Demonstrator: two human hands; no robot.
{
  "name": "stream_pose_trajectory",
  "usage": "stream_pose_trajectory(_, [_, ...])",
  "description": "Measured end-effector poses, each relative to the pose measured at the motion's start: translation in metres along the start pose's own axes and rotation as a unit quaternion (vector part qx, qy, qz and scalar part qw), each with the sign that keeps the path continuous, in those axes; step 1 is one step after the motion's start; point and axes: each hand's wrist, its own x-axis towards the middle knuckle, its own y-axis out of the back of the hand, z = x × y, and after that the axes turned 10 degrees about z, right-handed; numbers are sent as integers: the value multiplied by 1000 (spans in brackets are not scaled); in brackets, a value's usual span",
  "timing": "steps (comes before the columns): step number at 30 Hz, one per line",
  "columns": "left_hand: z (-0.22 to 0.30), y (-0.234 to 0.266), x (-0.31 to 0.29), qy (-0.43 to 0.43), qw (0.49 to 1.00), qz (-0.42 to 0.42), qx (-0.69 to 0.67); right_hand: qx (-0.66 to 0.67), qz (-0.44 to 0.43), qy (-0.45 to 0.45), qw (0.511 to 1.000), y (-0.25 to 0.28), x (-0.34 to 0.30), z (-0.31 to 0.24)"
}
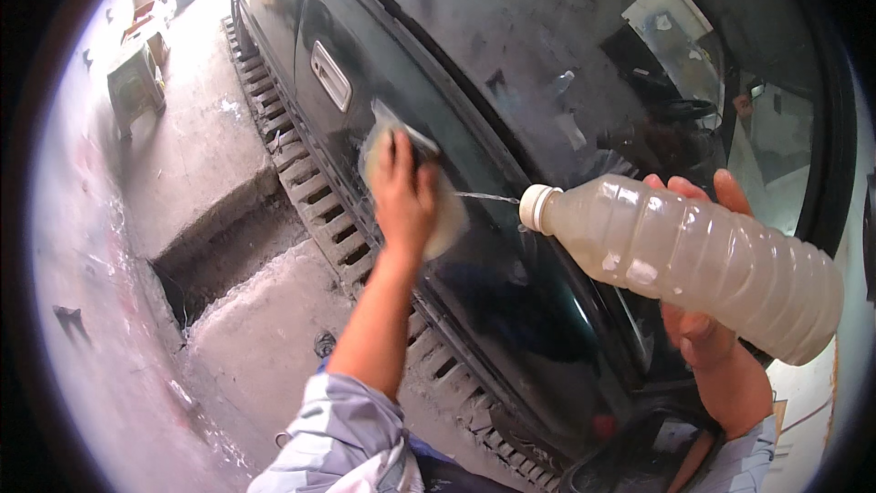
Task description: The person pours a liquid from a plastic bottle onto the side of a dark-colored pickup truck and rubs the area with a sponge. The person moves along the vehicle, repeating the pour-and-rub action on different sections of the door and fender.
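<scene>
My left hand [401, 192] is closed over a thin grey sheet or pad [388, 119], pressed flat to the dark car door [497, 297]; its kind is hard to make out. Around and below those fingers a pale, wet-looking patch [447, 226] shows on the door panel. My right hand [698, 319] is wrapped round a ribbed clear plastic bottle [689, 242] of cloudy liquid, tilted on its side with the white cap [537, 208] toward the door. From the cap a thin stream of liquid [488, 195] runs left toward the patch. Part of my right hand is hidden behind the bottle.
A recessed door handle [330, 76] lies beyond my left hand, and the car window [511, 46] is to the right. A side mirror [643, 452] sits low at the right. Along the car runs a slotted floor grating [319, 192], beside a pit [228, 237]. A stool [135, 82] stands far left.
</scene>
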Motion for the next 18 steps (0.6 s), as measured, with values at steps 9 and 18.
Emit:
stream_pose_trajectory(9, [49, 32, -78, 6, 999, -36, -31, -17, 9, -37, 999, -11, 1, -2])
stream_pose_trajectory(18, [-30, -7, 67, 26, 999, 38, 1, -24, 56, -79, 995, -17, 1, -5])
